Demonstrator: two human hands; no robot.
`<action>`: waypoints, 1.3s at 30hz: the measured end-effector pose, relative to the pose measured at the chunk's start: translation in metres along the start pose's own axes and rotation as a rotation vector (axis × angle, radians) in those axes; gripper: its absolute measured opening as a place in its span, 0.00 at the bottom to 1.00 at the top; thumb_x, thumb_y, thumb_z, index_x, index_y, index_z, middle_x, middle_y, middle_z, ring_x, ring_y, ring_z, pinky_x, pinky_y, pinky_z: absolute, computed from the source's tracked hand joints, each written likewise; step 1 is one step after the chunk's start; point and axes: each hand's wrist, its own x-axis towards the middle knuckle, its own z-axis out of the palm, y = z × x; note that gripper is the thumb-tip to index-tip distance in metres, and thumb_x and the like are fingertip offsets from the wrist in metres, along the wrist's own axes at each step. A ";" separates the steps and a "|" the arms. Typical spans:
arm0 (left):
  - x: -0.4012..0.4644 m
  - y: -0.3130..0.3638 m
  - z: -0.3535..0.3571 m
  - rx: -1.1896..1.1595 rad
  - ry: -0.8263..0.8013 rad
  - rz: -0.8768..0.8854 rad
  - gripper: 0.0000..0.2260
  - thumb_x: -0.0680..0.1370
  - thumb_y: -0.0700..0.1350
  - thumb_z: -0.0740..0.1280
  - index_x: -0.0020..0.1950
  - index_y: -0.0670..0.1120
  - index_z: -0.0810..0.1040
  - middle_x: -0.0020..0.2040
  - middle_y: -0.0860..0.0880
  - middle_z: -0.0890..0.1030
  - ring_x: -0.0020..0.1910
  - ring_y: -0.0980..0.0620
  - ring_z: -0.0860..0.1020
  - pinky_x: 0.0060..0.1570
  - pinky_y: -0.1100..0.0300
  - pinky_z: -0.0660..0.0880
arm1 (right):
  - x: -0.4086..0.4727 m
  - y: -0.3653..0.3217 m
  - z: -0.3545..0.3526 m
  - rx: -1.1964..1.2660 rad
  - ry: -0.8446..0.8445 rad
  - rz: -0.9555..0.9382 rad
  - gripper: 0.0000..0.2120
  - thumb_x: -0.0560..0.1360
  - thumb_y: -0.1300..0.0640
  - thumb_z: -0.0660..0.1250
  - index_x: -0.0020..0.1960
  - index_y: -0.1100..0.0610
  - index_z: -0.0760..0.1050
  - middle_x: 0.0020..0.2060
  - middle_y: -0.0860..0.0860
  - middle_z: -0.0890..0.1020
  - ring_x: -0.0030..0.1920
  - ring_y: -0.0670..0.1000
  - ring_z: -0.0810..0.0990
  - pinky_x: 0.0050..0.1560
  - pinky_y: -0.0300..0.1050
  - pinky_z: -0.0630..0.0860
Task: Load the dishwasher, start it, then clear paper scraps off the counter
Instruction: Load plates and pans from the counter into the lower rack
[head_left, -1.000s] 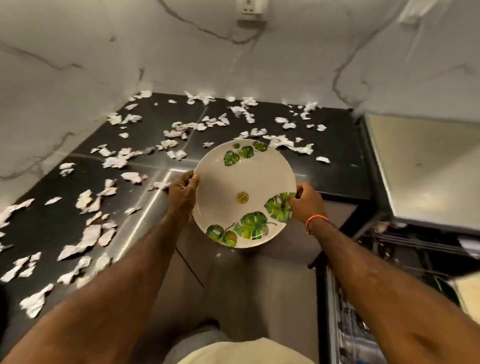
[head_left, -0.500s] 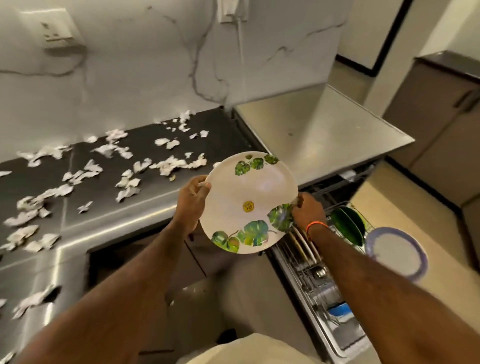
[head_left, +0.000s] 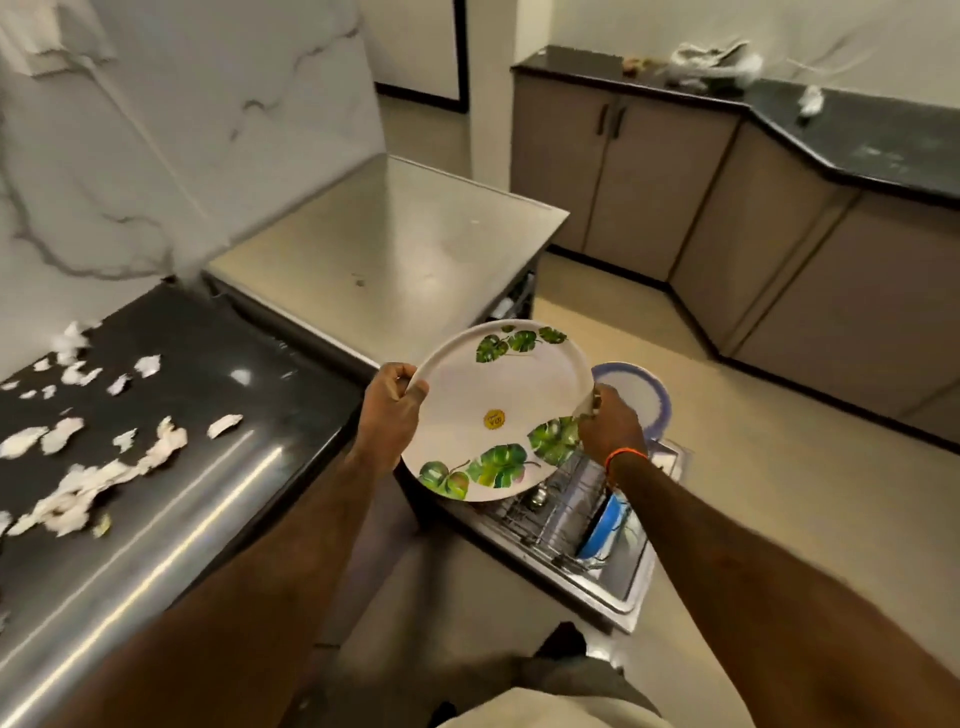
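Head view, single moment.

Left hand: fingers curled round the left rim of the plate, thumb on the upper face. Right hand: grips the right rim of the same plate, fingers wrapped under; orange band on that wrist. Both hands grasping, none free.

Plate: white, green leaf prints near its far rim and along its near rim, small yellow sticker near the middle. Held in the air, tilted, face toward the camera, above the pulled-out dishwasher rack and just off the right end of the desk.

Rack: wire, extended over the open dishwasher door. A blue-rimmed plate stands upright at its far end, partly hidden behind the right hand. A blue dish stands on edge near the rack's right side. Other contents too blurred to name.

Desk: dark top with a shiny metal front edge. Paper scraps lie scattered across its left part, densest near the left edge; the right end near the dishwasher carries none visible. Steel top adjoins the desk's far right corner, over the dishwasher.
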 end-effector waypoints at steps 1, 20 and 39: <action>0.007 0.002 0.013 0.022 -0.020 0.008 0.03 0.79 0.40 0.68 0.50 0.44 0.75 0.42 0.47 0.79 0.38 0.52 0.76 0.38 0.57 0.74 | 0.007 0.009 -0.005 0.004 0.007 0.024 0.16 0.76 0.60 0.64 0.64 0.57 0.73 0.56 0.59 0.82 0.57 0.63 0.80 0.58 0.54 0.77; 0.120 0.024 0.254 0.570 -0.441 0.184 0.10 0.75 0.36 0.70 0.39 0.49 0.75 0.36 0.54 0.80 0.35 0.56 0.78 0.31 0.65 0.70 | 0.109 0.157 -0.053 -0.026 0.086 0.202 0.07 0.77 0.61 0.67 0.41 0.51 0.76 0.38 0.51 0.78 0.44 0.56 0.79 0.42 0.42 0.65; 0.296 -0.097 0.481 0.398 -0.738 0.164 0.12 0.78 0.35 0.69 0.45 0.52 0.74 0.50 0.48 0.82 0.44 0.52 0.81 0.33 0.70 0.75 | 0.337 0.269 0.002 -0.003 0.271 0.321 0.14 0.79 0.62 0.63 0.60 0.55 0.83 0.53 0.56 0.85 0.52 0.57 0.82 0.55 0.44 0.75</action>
